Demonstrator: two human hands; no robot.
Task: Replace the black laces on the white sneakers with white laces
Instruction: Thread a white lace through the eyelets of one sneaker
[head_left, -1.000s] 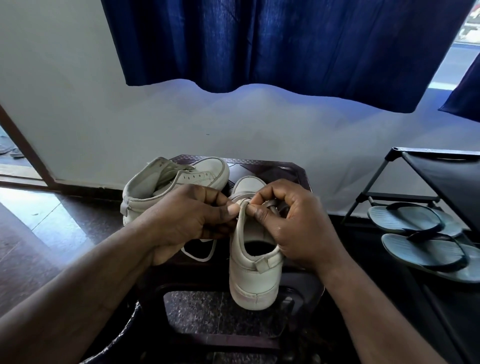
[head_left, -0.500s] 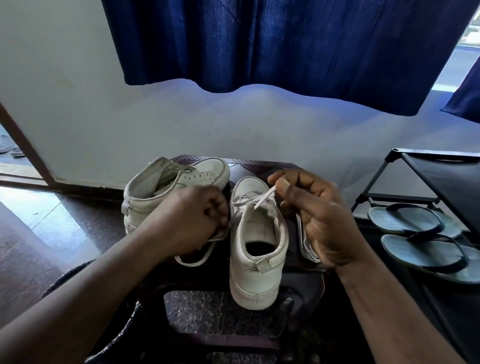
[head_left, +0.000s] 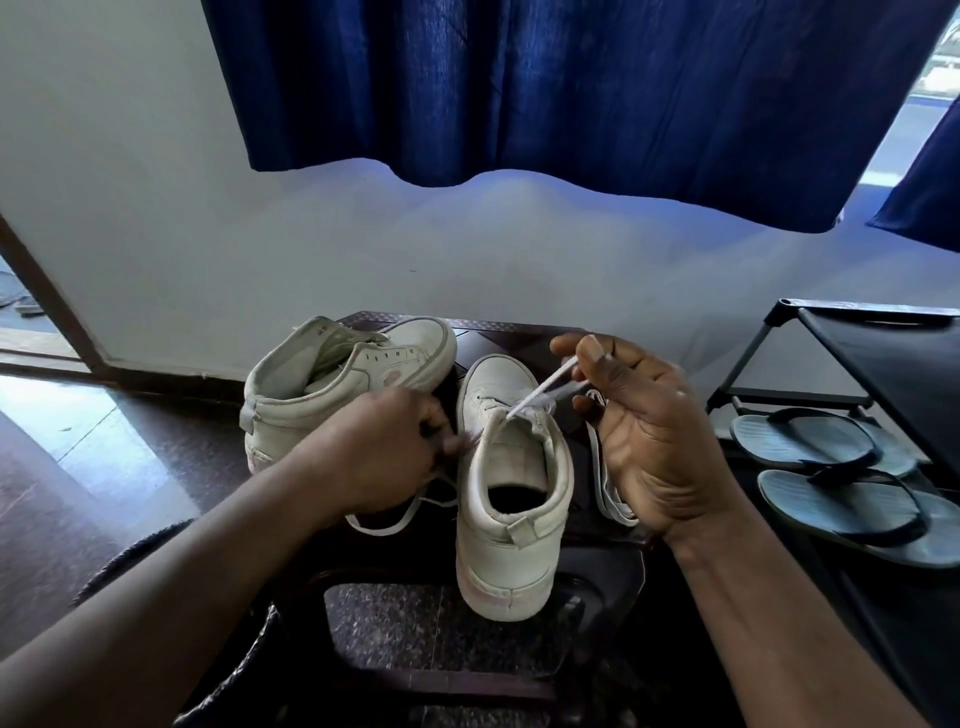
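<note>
Your right grip (head_left: 649, 441) pinches the white lace (head_left: 540, 391) between thumb and forefinger, with the palm turned toward you and the other fingers loosely bent. The lace runs taut from that pinch down to the top of the near sneaker (head_left: 511, 525). Its slack drops behind your palm and loops along the sneaker's right side. Your left grip (head_left: 384, 452) is clenched, knuckles up, against the sneaker's left side, closed on the other run of the same lace. A loop of it trails out beneath your hand onto the dark surface (head_left: 519, 332).

Your left fingertips are smeared by motion, so the exact pinch point is hard to make out. The tongue and both hands hide most of the eyelet rows, and you cannot tell how far the lacing reaches.

The near sneaker stands upright, heel toward you. The far sneaker (head_left: 337, 384) lies tipped on its side just behind your left hand, opening to the left, with one eyelet row showing. The surface's near part is lost in shadow.

To your right a black rack (head_left: 893, 364) holds two blue-grey flip-flops (head_left: 810, 441), the nearer one cut off by the frame edge. A blue curtain (head_left: 571, 104) hangs over the pale wall (head_left: 156, 182), and glossy floor (head_left: 78, 441) shows at left.
</note>
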